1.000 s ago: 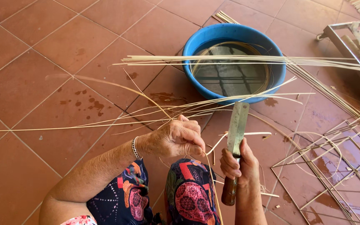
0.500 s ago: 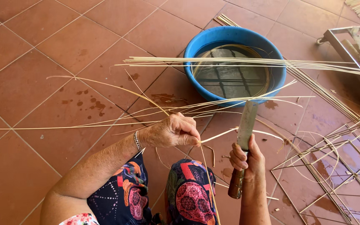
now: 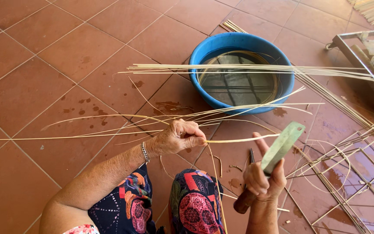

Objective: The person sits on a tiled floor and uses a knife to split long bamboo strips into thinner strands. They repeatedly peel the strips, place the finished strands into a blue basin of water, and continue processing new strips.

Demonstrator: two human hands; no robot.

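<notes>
The left hand pinches a thin pale strip between its fingers above the tiled floor, while the right hand is clenched on a wooden-handled knife, its blade seemingly touching the strip, near a blue basin.

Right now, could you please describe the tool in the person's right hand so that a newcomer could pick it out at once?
Start at the round blue basin of water on the red tiled floor. Below it and slightly to the right, the right hand grips a broad knife by its dark wooden handle. Unlike the thin pale strips all around, it is a flat, wide, greenish-grey metal blade tilted up to the right.
</notes>
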